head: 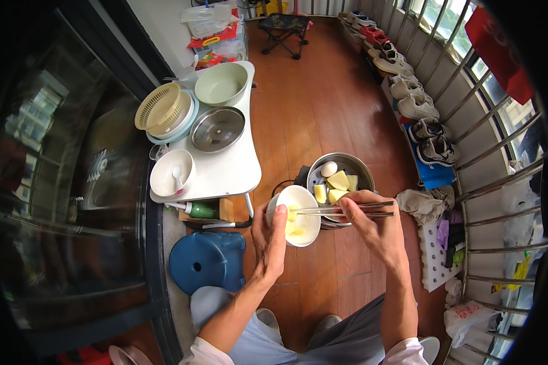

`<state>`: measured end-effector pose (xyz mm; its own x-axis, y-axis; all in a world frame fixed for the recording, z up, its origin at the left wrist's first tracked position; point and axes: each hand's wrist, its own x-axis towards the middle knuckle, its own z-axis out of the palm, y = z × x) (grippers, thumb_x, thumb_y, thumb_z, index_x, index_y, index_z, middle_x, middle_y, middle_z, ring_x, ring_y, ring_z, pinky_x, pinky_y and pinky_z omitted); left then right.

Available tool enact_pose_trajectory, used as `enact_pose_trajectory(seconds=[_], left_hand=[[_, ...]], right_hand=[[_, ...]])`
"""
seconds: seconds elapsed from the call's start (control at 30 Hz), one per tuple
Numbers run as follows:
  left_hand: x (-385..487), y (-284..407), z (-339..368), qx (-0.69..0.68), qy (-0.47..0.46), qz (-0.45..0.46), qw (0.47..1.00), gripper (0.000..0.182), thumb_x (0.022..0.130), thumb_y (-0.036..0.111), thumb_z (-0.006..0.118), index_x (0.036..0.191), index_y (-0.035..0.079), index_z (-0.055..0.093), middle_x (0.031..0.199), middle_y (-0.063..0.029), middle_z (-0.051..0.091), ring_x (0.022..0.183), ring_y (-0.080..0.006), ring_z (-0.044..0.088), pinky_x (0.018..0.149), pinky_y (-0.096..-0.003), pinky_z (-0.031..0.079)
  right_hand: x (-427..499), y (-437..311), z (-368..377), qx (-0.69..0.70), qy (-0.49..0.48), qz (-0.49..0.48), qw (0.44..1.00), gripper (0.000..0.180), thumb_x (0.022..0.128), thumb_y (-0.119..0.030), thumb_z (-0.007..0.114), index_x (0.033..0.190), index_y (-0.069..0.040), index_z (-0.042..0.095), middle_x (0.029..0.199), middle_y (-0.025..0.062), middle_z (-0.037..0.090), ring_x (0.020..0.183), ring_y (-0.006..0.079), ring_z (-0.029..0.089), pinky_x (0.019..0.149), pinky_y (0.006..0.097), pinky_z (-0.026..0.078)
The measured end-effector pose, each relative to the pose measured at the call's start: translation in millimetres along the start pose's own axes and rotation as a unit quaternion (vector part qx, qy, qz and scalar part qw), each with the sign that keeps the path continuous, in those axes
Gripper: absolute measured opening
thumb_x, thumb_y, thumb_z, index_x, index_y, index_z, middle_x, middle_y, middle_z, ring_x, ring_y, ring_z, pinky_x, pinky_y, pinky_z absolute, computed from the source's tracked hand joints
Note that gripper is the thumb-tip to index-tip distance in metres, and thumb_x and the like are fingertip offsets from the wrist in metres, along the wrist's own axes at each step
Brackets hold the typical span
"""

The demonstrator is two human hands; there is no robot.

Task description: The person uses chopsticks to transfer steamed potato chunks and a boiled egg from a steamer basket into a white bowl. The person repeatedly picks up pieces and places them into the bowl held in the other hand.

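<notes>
My left hand (270, 237) grips a white bowl (307, 196) by its left rim, tilted towards me. Small yellow pieces (295, 229) lie inside it. In my right hand (374, 226) is a pair of metal chopsticks (370, 209), whose tips reach into the bowl over the pieces. Behind the bowl stands a round metal steamer pot (369, 171), partly hidden by the bowl and my right hand. It holds a pale egg (329, 169) and several chunks of peeled yellow food, perhaps potato (339, 180).
At the left, a white table (223, 171) bears a steel lid (218, 129), a green basin (221, 84), a colander (158, 107) and a bowl with a spoon (172, 173). A blue plastic stool (208, 262) stands below. Shoes (415, 106) line the railing at the right.
</notes>
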<state>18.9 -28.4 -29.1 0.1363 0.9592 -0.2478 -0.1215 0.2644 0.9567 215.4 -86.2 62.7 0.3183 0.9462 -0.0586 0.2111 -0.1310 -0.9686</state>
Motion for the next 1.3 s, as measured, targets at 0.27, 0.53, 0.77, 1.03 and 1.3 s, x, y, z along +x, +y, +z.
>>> enact_pose_trajectory(seconds=[0.27,0.53,0.77,1.03,1.3], left_hand=[[-2,0,2,0.029,-0.008,0.018,0.999,0.064,0.099,0.052,0.064,0.129,-0.004,0.055,0.116,-0.0143,0.062,0.106,-0.0186,0.059,0.093,-0.034,0.049],[-1,1,3,0.04,-0.016,0.014,0.999,0.065,0.099,0.053,0.064,0.13,-0.004,0.054,0.117,-0.0145,0.061,0.107,-0.0191,0.058,0.093,-0.0343,0.049],[-4,4,6,-0.006,-0.018,-0.008,1.0,0.047,0.1,0.044,0.064,0.122,0.003,0.059,0.111,-0.0052,0.059,0.104,-0.0129,0.052,0.093,-0.0306,0.043],[-4,6,4,-0.002,-0.019,-0.015,1.0,0.047,0.1,0.044,0.063,0.123,0.003,0.059,0.111,-0.0055,0.06,0.104,-0.0129,0.052,0.092,-0.0303,0.043],[0,2,0,-0.01,-0.021,-0.006,1.0,0.051,0.1,0.046,0.062,0.126,0.002,0.058,0.112,-0.0078,0.062,0.103,-0.0134,0.057,0.085,-0.0286,0.049]], right_hand=[[3,6,-1,0.037,0.016,0.022,0.999,0.028,0.102,-0.018,0.068,0.105,0.009,0.071,0.089,0.012,0.075,0.08,0.0165,0.073,0.076,0.0296,0.061],[7,15,-5,0.081,0.014,0.023,0.996,0.028,0.101,-0.02,0.069,0.103,0.008,0.071,0.089,0.0107,0.075,0.08,0.0159,0.073,0.075,0.0294,0.061],[12,19,-7,0.117,0.014,0.038,0.992,0.029,0.102,-0.02,0.069,0.102,0.009,0.072,0.089,0.0105,0.075,0.082,0.017,0.074,0.076,0.0302,0.061],[16,22,-9,0.151,0.019,0.06,0.987,0.03,0.101,-0.023,0.069,0.101,0.007,0.071,0.091,0.0144,0.075,0.081,0.02,0.075,0.075,0.0322,0.063],[20,32,-11,0.209,0.028,0.073,0.975,0.029,0.101,-0.022,0.069,0.103,0.007,0.067,0.093,0.0189,0.075,0.079,0.024,0.076,0.072,0.0329,0.064]])
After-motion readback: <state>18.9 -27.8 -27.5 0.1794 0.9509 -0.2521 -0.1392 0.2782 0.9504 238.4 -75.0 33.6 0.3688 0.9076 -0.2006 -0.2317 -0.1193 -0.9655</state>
